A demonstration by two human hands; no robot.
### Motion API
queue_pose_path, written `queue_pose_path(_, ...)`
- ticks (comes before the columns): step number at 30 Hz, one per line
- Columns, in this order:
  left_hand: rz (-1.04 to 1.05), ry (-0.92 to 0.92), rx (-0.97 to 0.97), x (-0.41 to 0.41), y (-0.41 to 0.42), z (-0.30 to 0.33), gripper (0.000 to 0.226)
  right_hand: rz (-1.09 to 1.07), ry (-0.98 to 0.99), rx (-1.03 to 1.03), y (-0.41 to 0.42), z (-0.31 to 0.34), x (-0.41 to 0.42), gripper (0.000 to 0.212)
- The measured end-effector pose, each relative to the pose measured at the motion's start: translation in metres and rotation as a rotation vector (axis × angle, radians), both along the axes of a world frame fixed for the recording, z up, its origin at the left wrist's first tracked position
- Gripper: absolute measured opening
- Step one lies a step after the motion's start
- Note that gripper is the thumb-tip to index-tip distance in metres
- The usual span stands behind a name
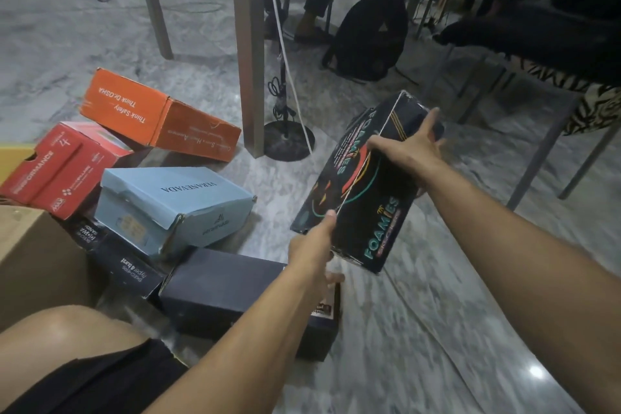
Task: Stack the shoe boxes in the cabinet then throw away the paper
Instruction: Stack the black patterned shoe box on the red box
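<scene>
both hands held black foamies box (364, 185) above floor: left hand (314, 245) fingers pinched near corner, right hand (408, 149) fingers spread over top; kept it level, supported underside.

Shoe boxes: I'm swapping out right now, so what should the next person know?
Left hand and right hand: both grip the black Foamies box, lifted off the floor.
On the floor: orange box, red box, light blue box, dark boxes.
Done: nothing visibly stacked; no cabinet in view.
Left: stack every box, then bin the paper, which isn't visible.
</scene>
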State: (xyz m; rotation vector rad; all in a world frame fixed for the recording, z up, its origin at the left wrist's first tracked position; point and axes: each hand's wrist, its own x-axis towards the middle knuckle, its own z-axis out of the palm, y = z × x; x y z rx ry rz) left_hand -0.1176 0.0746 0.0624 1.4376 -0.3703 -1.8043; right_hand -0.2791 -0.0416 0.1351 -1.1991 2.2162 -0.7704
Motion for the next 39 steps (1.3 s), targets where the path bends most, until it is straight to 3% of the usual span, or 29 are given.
queue_pose_path(4, 0.356, -0.068, -0.008, 0.031, -0.003, -0.002, 0.053, 0.045, -0.225, 0.095, 0.012, 0.004, 0.031, 0.159)
queue_pose_path(8, 0.502, -0.039, -0.085, 0.062, -0.001, 0.001, 0.041, 0.102, -0.389, 0.144, 0.02, -0.004, 0.054, 0.157)
queue_pose_path(13, 0.57, -0.112, -0.146, 0.097, 0.008, 0.008, 0.032, 0.131, -0.432, 0.095, 0.022, -0.014, 0.076, 0.126)
queue_pose_path(19, 0.508, -0.182, -0.278, 0.134, 0.01, 0.032, 0.029, 0.007, -0.274, -0.239, 0.014, 0.005, 0.088, 0.098)
queue_pose_path(23, 0.482, -0.199, -0.379, 0.157, 0.018, 0.055, 0.042, 0.182, -0.121, -0.231, 0.016, 0.029, 0.087, 0.081)
queue_pose_path(25, 0.476, -0.253, -0.441, 0.172, 0.023, 0.067, 0.05, 0.309, -0.149, -0.229, 0.025, 0.042, 0.089, 0.066)
queue_pose_path(29, 0.442, -0.395, -0.569, 0.215, 0.041, 0.092, 0.033, 0.519, -0.29, -0.23, 0.044, 0.063, 0.106, 0.039)
queue_pose_path(34, 0.46, -0.513, -0.639, 0.28, 0.077, 0.123, 0.032, 0.721, -0.382, -0.256, 0.064, 0.087, 0.162, 0.044)
queue_pose_path(37, 0.496, -0.57, -0.642, 0.317, 0.108, 0.139, 0.037, 0.831, -0.471, -0.285, 0.077, 0.099, 0.207, 0.07)
queue_pose_path(39, 0.522, -0.638, -0.633, 0.34, 0.132, 0.147, 0.054, 0.889, -0.506, -0.257, 0.089, 0.106, 0.237, 0.081)
